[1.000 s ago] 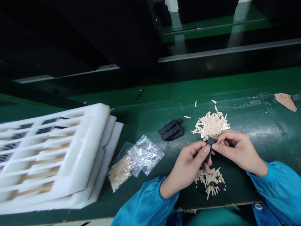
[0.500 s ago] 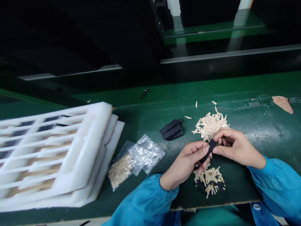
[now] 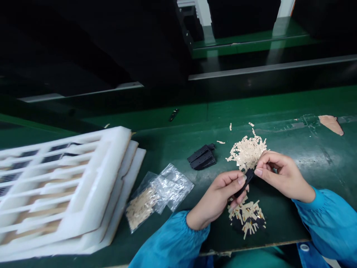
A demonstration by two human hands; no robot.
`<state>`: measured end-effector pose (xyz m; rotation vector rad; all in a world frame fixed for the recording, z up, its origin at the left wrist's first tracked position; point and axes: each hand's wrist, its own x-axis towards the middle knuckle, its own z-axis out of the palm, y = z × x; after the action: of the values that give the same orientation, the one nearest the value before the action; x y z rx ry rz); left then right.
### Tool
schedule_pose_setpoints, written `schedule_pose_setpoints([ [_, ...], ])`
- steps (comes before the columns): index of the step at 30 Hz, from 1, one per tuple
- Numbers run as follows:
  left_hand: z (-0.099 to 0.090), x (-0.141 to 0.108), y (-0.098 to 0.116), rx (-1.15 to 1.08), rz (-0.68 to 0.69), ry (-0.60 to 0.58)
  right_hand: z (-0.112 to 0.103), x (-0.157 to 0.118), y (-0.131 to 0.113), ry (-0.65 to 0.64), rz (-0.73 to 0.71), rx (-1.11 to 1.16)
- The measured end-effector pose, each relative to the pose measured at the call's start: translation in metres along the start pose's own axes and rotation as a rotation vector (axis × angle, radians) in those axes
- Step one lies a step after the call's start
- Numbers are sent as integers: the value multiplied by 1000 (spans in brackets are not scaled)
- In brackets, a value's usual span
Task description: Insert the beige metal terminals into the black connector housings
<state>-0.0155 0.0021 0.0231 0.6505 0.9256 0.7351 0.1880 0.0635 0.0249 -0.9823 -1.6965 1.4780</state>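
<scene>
Between the thumb and fingers of my left hand (image 3: pixel 221 191) is a small, narrow black plastic part (image 3: pixel 247 181), held tilted above the bench. My right hand (image 3: pixel 283 174) is closed in a pinch by the part's upper end; whatever sits between those fingertips is too small to make out. Just beyond my hands lies a heap of small cream-coloured strips (image 3: pixel 247 150). A second, smaller pile of strips (image 3: pixel 252 213), with something dark under it, lies nearer the bench edge. Several black plastic parts (image 3: pixel 201 158) rest side by side left of the heap.
Stacked white foam trays (image 3: pixel 111 186) with black pieces in some slots fill the left side. Beside them lie a clear bag of strips (image 3: pixel 142 206) and clear plastic bags (image 3: pixel 175 184). A small black piece (image 3: pixel 173 114) and a tan scrap (image 3: pixel 331 124) lie farther back.
My right hand's fingertips have drawn slightly back from the black part to its upper end. My left hand keeps its hold. The view has shifted a little.
</scene>
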Motion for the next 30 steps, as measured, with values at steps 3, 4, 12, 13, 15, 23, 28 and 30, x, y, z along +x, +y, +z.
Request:
schedule_pose_setpoints([
  [3, -4, -2, 3, 7, -22, -74, 0, 1, 3, -31, 38, 28],
  [4, -6, -3, 4, 27, -29, -121, -1, 1, 4, -52, 66, 42],
  [12, 0, -4, 11, 659, 218, 37, -15, 6, 3, -562, 238, 38],
  [13, 0, -5, 11, 746, 260, 163, -17, 8, 3, -456, 241, 13],
  [15, -3, -8, 12, 903, 332, 444, -21, 11, 4, -181, 250, -15],
  [23, -19, -35, 11, 1281, 288, 224, 1, -2, 15, -389, 68, -522],
  [28, -21, -36, -13, 1391, 263, 128, 19, -12, 16, -546, -79, -766],
  [30, -22, -35, -17, 1399, 248, 124, 17, -12, 17, -545, -78, -773],
])
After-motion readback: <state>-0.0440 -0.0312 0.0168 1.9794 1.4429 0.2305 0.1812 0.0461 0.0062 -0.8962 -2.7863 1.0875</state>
